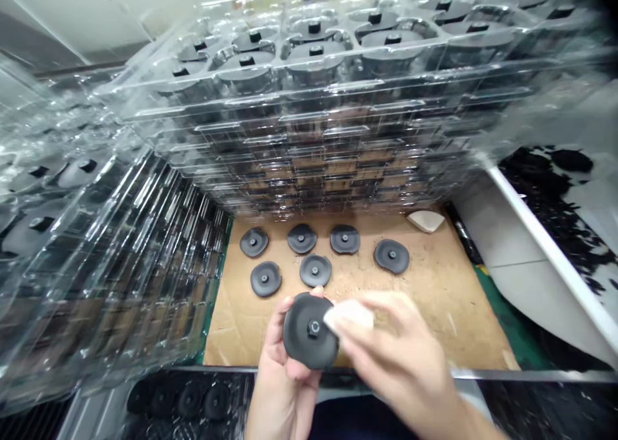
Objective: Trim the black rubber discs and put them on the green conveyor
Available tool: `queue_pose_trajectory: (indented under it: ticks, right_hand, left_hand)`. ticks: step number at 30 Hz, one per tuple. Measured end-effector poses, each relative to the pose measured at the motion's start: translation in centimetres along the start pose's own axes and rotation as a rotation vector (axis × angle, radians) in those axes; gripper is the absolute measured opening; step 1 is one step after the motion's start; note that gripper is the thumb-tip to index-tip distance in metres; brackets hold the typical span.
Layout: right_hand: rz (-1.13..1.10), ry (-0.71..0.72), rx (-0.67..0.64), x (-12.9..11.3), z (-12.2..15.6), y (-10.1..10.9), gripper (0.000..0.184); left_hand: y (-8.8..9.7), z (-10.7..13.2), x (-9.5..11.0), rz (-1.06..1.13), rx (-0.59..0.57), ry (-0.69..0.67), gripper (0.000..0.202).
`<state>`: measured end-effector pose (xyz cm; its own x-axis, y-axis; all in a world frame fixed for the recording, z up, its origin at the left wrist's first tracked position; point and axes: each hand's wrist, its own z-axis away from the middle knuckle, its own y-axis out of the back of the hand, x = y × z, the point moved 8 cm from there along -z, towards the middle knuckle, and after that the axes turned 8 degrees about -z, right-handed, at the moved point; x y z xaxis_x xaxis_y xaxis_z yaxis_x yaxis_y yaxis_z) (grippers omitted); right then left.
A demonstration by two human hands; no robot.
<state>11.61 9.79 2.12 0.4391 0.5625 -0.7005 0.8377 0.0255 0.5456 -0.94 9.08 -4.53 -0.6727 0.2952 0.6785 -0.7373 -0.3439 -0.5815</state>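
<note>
**Disc in hand, pad on its face**

The left hand point(282, 369) is holding a black disc point(310, 330) above the near edge of the cardboard sheet point(434, 311). Its fingers are curling behind the disc, with a fingertip showing over the top rim. The right hand point(396, 356) is pinching a white pad point(350, 314) between pressed-together fingertips and laying it against the disc's right side, beside the centre hub. This hand is blurring, so the exact finger placement is not readable.

Judgement: the step in hand is looking like a wipe of the disc's face. Any set-down would call for a bare patch of cardboard clear of the six loose discs point(315, 270), which are lying in two rows toward the far edge.

Edges and room:
- The far edge is being walled by a tall stack of clear trays point(338, 137).
- The left edge is being walled by a second tray stack point(96, 247), which is leaning in over the cardboard.
- A white rail point(545, 247) is running along the right side.
- A white wedge point(425, 221) is sitting at the far right corner.
- A metal lip point(531, 375) is bounding the near edge.
- Bare cardboard is lying on the near right, between the hands and the rail.
</note>
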Motion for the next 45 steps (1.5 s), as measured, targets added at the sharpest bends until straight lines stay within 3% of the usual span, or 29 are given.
queue_pose_trajectory:
  ticks: [5, 7, 9, 12, 14, 17, 20, 23, 25, 28, 30, 32, 34, 36, 39, 40, 43, 45]
  right_hand:
    - [0.008, 0.041, 0.056, -0.7, 0.0, 0.7, 0.028]
    - [-0.017, -0.011, 0.078, -0.3, 0.0, 1.0, 0.027]
    - [-0.009, -0.027, 0.062, -0.1, 0.0, 1.0, 0.026]
    - [-0.009, 0.059, 0.003, -0.3, 0.0, 0.5, 0.030]
    - [-0.055, 0.015, 0.006, 1.0, -0.1, 0.5, 0.028]
    - [-0.194, -0.315, 0.086, 5.7, 1.1, 1.0, 0.020]
    - [-0.408, -0.652, 0.160, 9.5, 4.8, 0.5, 0.026]
    - [-0.616, -1.044, 0.125, 11.2, 9.8, -1.8, 0.043]
    - [-0.681, -1.202, 0.078, 10.9, 11.6, -3.0, 0.045]
    - [-0.623, -1.086, 0.128, 9.7, 9.3, -1.8, 0.039]
    - [-0.537, -0.930, 0.187, 8.5, 6.1, -0.1, 0.032]
    - [-0.465, -0.686, 0.169, 6.1, 2.4, 1.2, 0.020]
    - [-0.417, -0.388, 0.087, 2.9, -0.8, 1.6, 0.023]
    - [-0.391, -0.228, -0.083, 0.5, -2.5, 0.8, 0.029]
    - [-0.375, -0.275, -0.347, -0.5, -3.0, -1.2, 0.024]
    - [-0.371, -0.281, -0.354, -0.6, -3.1, -1.4, 0.023]
    - [-0.351, -0.155, -0.066, -1.3, -3.5, 0.4, 0.025]
    - [-0.369, -0.098, -0.030, -1.6, -3.2, 0.9, 0.028]
  left_hand:
    - [-0.3, -0.2, -0.2, 0.039, 0.024, 0.025, 0.043]
    - [-0.2, -0.1, -0.3, 0.022, 0.058, 0.044, 0.046]
    - [-0.2, -0.1, -0.2, 0.000, 0.059, 0.031, 0.049]
    - [-0.1, -0.2, -0.4, 0.009, 0.025, 0.037, 0.043]
    - [0.5, -0.5, -0.9, 0.014, 0.044, 0.064, 0.045]
    - [1.5, -0.8, -1.6, 0.036, 0.101, 0.108, 0.047]
    - [1.8, -0.8, -1.8, 0.069, 0.128, 0.129, 0.047]
    - [1.5, -0.7, -1.7, 0.084, 0.136, 0.131, 0.047]
    - [1.2, -0.8, -1.8, 0.088, 0.128, 0.144, 0.048]
    - [0.7, -0.8, -2.2, 0.086, 0.090, 0.172, 0.049]
    - [0.5, -0.8, -2.4, 0.060, 0.077, 0.176, 0.052]
    - [0.5, -0.5, -2.6, 0.013, 0.062, 0.174, 0.058]
    - [0.3, -0.1, -2.9, -0.025, 0.025, 0.198, 0.065]
    - [0.1, 0.3, -3.1, -0.052, -0.001, 0.232, 0.066]
    - [0.3, 0.5, -3.0, -0.103, 0.019, 0.236, 0.058]
    - [0.2, 0.5, -3.0, -0.113, 0.014, 0.235, 0.055]
    - [-0.6, 0.5, -3.2, -0.101, -0.053, 0.267, 0.050]
    - [-0.9, 0.5, -3.2, -0.093, -0.080, 0.288, 0.050]
